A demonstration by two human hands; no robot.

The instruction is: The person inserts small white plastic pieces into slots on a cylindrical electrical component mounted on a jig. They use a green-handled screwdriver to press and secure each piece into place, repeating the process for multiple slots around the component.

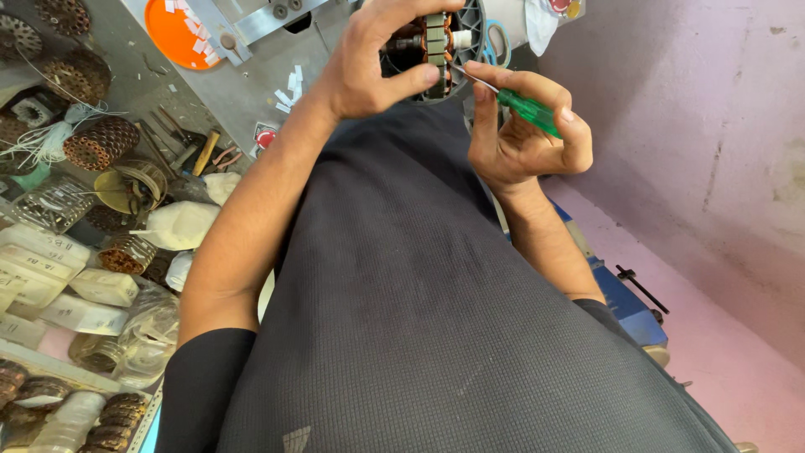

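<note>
Left hand (369, 67) gripping round copper-wound stator (436, 42); right hand (524, 138) clasping green-handled screwdriver (524, 109), metal tip touching stator; clear bags (138, 335) holding coils.

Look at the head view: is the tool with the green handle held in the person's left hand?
No: the green-handled screwdriver sits in the right hand, while the left hand grips the motor stator.

The left hand (369, 63) grips a motor stator (436, 42) at the far edge, thumb across its front. Just right of it, the right hand (524, 138) holds a green screwdriver (528, 111), its tip touching the stator. Copper coils (101, 143) and plastic bags (101, 289) crowd the bench (243, 92) on the left.
</note>
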